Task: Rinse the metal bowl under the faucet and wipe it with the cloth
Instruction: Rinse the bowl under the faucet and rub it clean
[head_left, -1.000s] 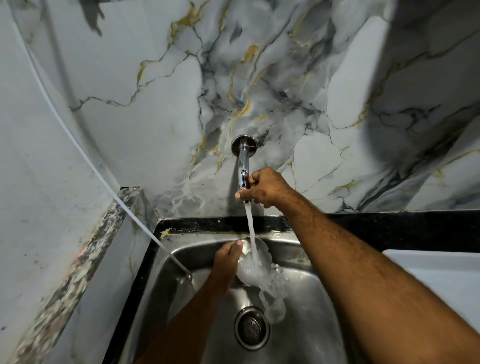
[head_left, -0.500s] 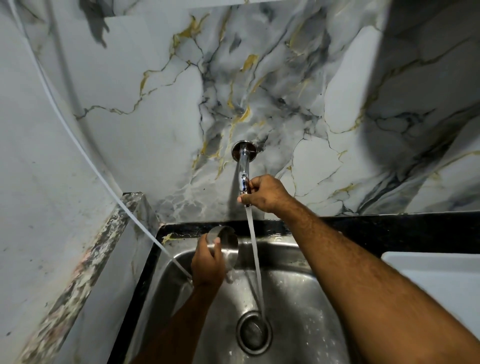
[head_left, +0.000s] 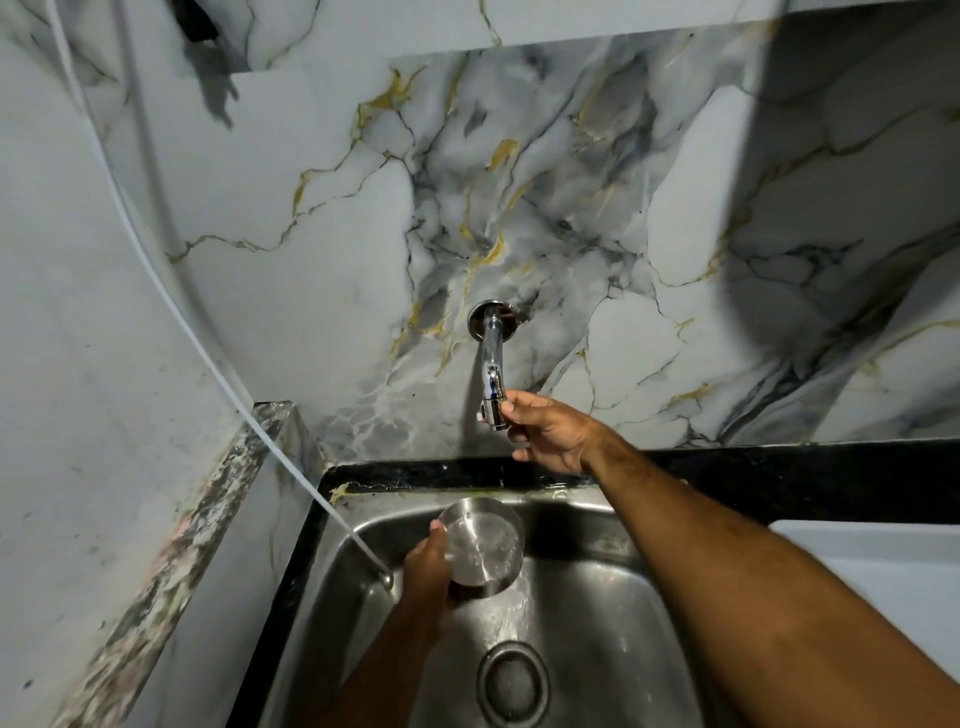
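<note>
I had the bowl held over the sink and my other hand at the faucet.

My left hand (head_left: 427, 569) gripped the metal bowl (head_left: 482, 545) by its near rim, tilted so its wet inside faced me, above the back of the steel sink (head_left: 582, 587). My right hand (head_left: 550, 434) reached up with fingertips pinching the faucet (head_left: 492, 382) tip. A thin white hose (head_left: 291, 467) ran down into the sink's left side, near the drain (head_left: 513, 683).
</note>
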